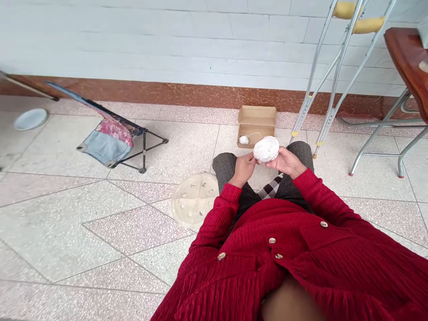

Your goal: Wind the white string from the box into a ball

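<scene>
A large ball of white yarn (266,149) is held up between my two hands, above my knees. My right hand (288,162) cups it from the right and below, fingers wrapped against it. My left hand (244,168) is at its lower left edge, with thumb and fingers pinched together; what they pinch is too small to make out. Just beyond the ball, an open cardboard box (257,117) stands on the floor by the wall. Inside it lies a smaller white ball (244,140), with a loose strand running across the box.
A round beige mat (195,201) with small pale pieces lies on the floor at my left. A folding chair (110,140) stands farther left, near a white basin (30,119). Crutches (329,113) lean at the right, beside a brown-topped stool (409,62).
</scene>
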A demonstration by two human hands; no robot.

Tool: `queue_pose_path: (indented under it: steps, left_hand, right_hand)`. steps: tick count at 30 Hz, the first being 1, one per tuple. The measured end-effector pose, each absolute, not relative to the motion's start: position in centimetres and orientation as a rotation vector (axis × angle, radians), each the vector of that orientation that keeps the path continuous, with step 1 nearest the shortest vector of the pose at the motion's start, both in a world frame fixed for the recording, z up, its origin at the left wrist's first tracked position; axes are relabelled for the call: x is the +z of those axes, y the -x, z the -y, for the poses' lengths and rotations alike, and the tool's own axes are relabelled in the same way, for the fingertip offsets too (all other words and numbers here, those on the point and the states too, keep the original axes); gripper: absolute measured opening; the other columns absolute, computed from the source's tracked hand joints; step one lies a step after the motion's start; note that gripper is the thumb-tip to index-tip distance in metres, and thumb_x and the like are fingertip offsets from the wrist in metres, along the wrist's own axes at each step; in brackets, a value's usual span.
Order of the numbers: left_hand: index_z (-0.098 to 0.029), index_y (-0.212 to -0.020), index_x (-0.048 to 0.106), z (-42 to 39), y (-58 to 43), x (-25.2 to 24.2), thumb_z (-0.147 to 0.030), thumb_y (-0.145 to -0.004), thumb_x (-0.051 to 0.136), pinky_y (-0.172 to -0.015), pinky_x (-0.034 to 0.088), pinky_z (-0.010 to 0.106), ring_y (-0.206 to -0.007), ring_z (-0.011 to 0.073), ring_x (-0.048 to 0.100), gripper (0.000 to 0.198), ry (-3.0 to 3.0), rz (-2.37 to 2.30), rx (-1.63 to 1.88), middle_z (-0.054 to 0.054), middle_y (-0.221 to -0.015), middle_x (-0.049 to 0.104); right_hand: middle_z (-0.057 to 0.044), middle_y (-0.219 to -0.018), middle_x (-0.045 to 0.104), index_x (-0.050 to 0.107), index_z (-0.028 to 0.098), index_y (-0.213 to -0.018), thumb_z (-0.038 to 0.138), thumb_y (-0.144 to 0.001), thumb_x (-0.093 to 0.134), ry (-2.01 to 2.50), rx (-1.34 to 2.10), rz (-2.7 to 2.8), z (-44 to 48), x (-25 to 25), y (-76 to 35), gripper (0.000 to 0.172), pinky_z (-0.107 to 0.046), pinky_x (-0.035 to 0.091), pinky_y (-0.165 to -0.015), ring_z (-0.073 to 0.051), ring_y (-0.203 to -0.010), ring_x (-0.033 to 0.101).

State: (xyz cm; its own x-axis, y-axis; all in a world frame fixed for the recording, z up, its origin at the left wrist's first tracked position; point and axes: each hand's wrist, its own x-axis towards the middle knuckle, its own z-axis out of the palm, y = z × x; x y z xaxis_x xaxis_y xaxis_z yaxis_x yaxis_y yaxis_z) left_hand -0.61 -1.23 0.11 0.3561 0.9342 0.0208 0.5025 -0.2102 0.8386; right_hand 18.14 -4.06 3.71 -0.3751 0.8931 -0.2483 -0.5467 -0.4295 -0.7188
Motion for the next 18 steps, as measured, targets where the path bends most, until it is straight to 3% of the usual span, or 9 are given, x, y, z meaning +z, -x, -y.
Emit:
queue_pose_path:
  steps: [6,10,14,18]
  left_hand:
    - [-0.018,-0.076,0.072,0.7,0.9,-1.3,-0.035,-0.1,0.051,-0.077,0.05,0.03,-0.073,0.0185,0.067,0.035,-1.882,-1.123,0.541,0.004,-0.078,0.076]
    - [-0.019,-0.106,0.075,0.6,2.1,-1.2,-0.033,-0.095,0.06,-0.095,0.054,0.037,-0.099,0.024,0.074,0.023,-1.792,-1.138,0.592,0.009,-0.109,0.079]
    - [-0.02,-0.135,0.063,-0.3,2.2,1.4,-0.042,-0.096,0.063,-0.109,0.05,0.041,-0.122,0.0254,0.067,0.045,-1.724,-1.155,0.83,0.011,-0.132,0.072]
    - [-0.023,-0.139,0.058,-1.4,0.8,3.1,-0.052,-0.091,0.07,-0.103,0.054,0.04,-0.125,0.0266,0.064,0.057,-1.63,-1.08,0.835,0.011,-0.14,0.065]
  right_hand:
    - [-0.008,-0.106,0.077,0.06,0.023,-0.118,0.04,-0.082,0.065,0.868,1.759,0.611,1.4,3.0,-18.3,0.041,-0.032,0.061,-0.066,-0.025,-0.094,0.074]
    - [-0.004,-0.108,0.075,0.059,0.028,-0.125,0.038,-0.079,0.073,0.909,1.619,0.602,0.5,2.6,-18.4,0.049,-0.03,0.062,-0.067,-0.022,-0.089,0.073]
    - [0.0,-0.116,0.07,0.057,0.033,-0.128,0.033,-0.076,0.079,1.047,1.499,0.67,0.4,2.1,-17.8,0.057,-0.031,0.063,-0.071,-0.02,-0.093,0.069]
    - [-0.005,-0.129,0.06,0.054,0.032,-0.13,0.037,-0.076,0.077,1.263,1.237,0.938,0.4,1.2,-16.9,0.059,-0.043,0.061,-0.09,-0.026,-0.113,0.062]
